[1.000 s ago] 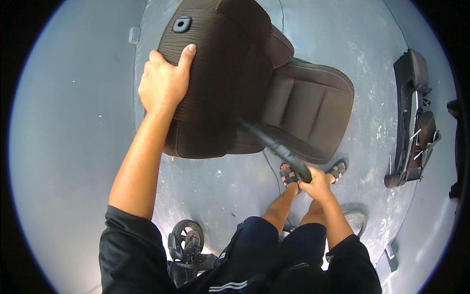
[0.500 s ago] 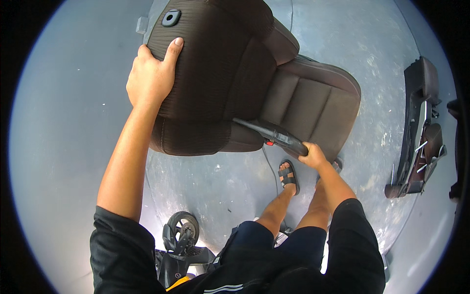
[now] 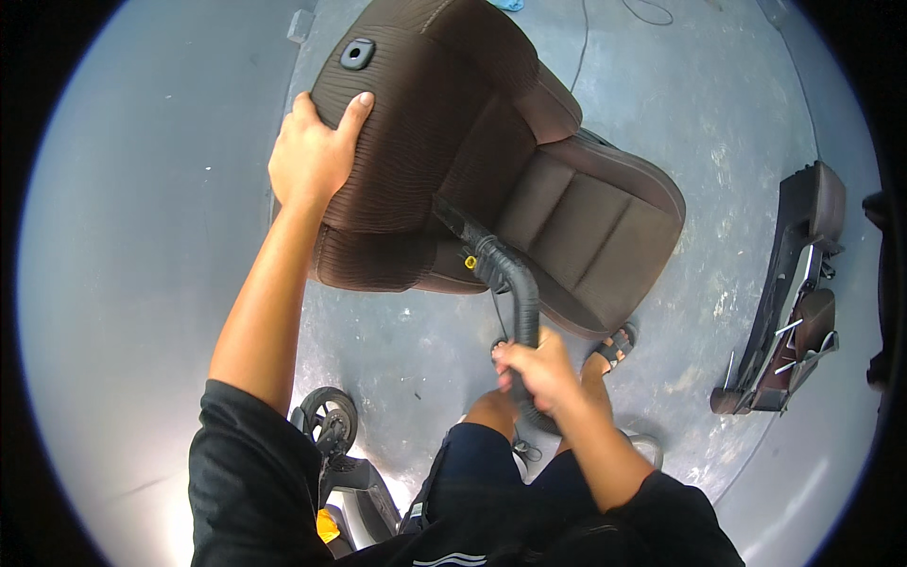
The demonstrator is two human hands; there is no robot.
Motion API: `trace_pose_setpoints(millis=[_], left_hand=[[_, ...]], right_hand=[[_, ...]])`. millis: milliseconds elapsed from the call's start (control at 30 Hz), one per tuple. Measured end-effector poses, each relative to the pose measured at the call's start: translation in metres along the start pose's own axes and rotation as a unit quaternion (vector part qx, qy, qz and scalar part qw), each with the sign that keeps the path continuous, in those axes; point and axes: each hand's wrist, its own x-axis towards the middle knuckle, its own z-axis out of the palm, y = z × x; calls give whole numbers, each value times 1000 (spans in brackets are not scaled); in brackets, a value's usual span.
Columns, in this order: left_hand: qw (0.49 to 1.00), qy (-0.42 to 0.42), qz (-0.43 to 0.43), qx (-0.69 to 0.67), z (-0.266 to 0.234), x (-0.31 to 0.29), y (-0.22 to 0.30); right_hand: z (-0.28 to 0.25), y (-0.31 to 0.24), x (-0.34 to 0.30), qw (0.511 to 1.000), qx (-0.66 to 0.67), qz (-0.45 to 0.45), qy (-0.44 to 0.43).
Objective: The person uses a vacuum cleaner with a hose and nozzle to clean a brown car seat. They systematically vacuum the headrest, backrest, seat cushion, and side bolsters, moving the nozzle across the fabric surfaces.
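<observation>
Car seat: dark brown fabric, standing on the grey floor in front of the person; its backrest fills the left part, its cushion the right
Headrest guide: a grey rounded piece with a dark hole; set into the top end of the seat's backrest
Left hand: gripping the seat at the backrest's top edge, just beside the guide; thumb spread over the fabric, the other fingers curled round the edge and partly hidden
Right hand: closed round a black hose, near the close side of the seat; somewhat blurred
Hose: ribbed and bent, running from the right hand up to the seat; a small yellow part sits beside its bend
Nozzle: flat and dark, over the seat's lower backrest; whether it touches the fabric, I cannot tell
Sandal: dark, strapped on a foot, just beside the seat's near corner
Around the seat: a dark trim assembly well to its right; a black wheel on its near left; a thin cord beyond it
</observation>
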Motion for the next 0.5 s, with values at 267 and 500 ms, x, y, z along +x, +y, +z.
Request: trace_pose_setpoints(millis=[267,500], left_hand=[[1000,-2,20,12,1,5,-5],[997,-4,66,-24,1,5,-19]], right_hand=[[58,71,16,984,45,100,139],[145,61,-102,998,17,-56,-18]])
